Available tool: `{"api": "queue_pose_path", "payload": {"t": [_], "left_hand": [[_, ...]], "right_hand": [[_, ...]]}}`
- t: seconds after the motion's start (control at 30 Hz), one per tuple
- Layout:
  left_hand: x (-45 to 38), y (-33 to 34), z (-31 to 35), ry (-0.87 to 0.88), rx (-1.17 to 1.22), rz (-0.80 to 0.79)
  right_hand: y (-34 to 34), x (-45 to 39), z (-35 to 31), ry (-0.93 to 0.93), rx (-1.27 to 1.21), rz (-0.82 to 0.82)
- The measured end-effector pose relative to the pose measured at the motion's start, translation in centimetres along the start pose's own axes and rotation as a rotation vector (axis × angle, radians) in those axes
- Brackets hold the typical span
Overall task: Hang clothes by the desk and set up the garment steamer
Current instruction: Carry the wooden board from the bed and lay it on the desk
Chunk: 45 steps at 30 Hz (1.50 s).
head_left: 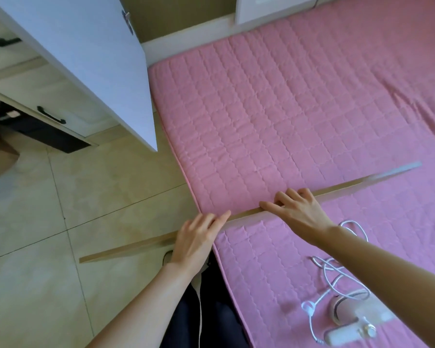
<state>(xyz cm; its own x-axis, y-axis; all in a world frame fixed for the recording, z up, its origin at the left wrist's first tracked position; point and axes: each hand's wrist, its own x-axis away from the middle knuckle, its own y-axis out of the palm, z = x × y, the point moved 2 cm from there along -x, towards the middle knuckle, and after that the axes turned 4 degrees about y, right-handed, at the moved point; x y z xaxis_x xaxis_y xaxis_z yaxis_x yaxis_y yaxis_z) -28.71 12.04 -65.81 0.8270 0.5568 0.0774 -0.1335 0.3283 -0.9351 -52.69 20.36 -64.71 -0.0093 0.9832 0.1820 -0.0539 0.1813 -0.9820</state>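
Note:
A long thin wooden bar [131, 247] stretches from above the tiled floor, across the corner of the pink quilted bed [286, 109], to a blurred far end at the right. My left hand [196, 239] grips the bar just off the bed's edge. My right hand [296, 209] holds it further right, fingers curled over its top and thumb along the near side. A pale handheld garment steamer [342, 317] lies on the bed at the lower right, its white cord [337, 267] looped beside it. I see no clothes.
A white panel [86, 59] slants down at the upper left, close to the bed's corner. Behind it are cream drawers with black handles [50, 114], above a dark gap. Beige floor tiles [60, 222] fill the left. My dark trouser legs [211, 310] stand against the bed.

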Motion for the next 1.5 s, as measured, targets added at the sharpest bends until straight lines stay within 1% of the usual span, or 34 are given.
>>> {"api": "queue_pose_path", "payload": {"t": [0.13,0.27,0.5,0.73,0.9,1.1,1.23,1.37,1.5], "left_hand": [[1.5,-3.2,-0.7,-0.025,0.058,0.046],[3.1,-7.5,-2.3,-0.048,0.083,0.138],[8.0,-14.3,-3.9,-0.109,0.055,0.289],[15.8,-19.0,-5.9,-0.240,0.007,0.376],[22.0,-21.4,-8.1,-0.314,0.046,0.387],[29.2,-24.0,-12.3,-0.386,0.154,0.285],[33.8,-25.4,-15.3,-0.409,0.158,0.251],[38.0,-26.5,-18.6,-0.462,0.160,0.280],[40.7,-27.6,-21.7,-0.500,0.129,0.352]], "right_hand": [[-2.8,0.7,-1.9,0.012,-0.065,0.031],[-6.0,0.2,-4.3,0.034,-0.150,0.085],[-11.9,-0.7,-9.1,-0.050,-0.230,0.216],[-16.9,-1.4,-16.2,-0.140,-0.239,0.226],[-19.5,-1.5,-22.3,-0.240,-0.245,0.270],[-21.9,-2.1,-30.7,-0.271,-0.274,0.241],[-22.9,-3.0,-36.6,-0.305,-0.299,0.247],[-23.6,-4.2,-41.6,-0.319,-0.332,0.241],[-24.6,-5.9,-45.8,-0.313,-0.350,0.235]]}}
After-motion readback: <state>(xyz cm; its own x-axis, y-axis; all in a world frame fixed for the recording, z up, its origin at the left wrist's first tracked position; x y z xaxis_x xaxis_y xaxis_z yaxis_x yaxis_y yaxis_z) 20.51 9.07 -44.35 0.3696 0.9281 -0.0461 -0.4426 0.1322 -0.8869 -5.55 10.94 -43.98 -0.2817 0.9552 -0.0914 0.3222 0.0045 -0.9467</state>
